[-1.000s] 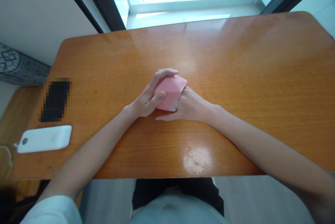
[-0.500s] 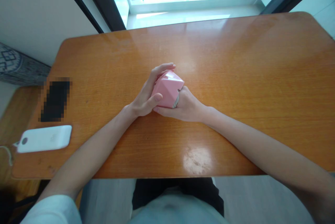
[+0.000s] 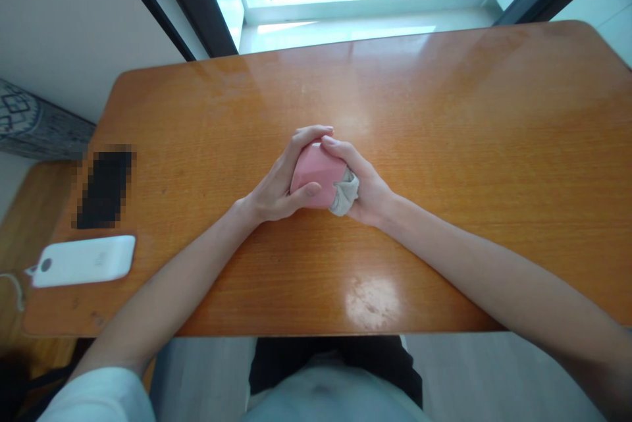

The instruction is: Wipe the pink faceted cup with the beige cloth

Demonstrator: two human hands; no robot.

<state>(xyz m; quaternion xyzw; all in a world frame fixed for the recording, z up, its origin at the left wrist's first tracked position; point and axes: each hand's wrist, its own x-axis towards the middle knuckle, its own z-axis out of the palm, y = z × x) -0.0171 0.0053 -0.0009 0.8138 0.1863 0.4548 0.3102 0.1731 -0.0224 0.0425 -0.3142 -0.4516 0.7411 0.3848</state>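
A glossy pink faceted object (image 3: 316, 175), its exact kind unclear, is held between my two hands above the middle of the table. My left hand (image 3: 283, 178) wraps its left side, fingers over the far edge and thumb across the near face. A bunched light grey cloth (image 3: 345, 193) shows at the object's right side, pressed against my right palm. My right hand (image 3: 369, 186) is closed round the cloth and that side, its thumb resting on top of the object near my left fingertips. The rest of its fingers are hidden behind.
A wooden table (image 3: 207, 119) reaches to the window ledge. On its left side lie a white device (image 3: 86, 261) with a cable and a dark pixelated rectangle (image 3: 102, 189). A patterned grey fabric item (image 3: 44, 122) stands beyond the left edge.
My right thumb has gone from beneath the pink object to its top. The object has turned, and more of the grey cloth shows at its right side. My left hand still holds it.
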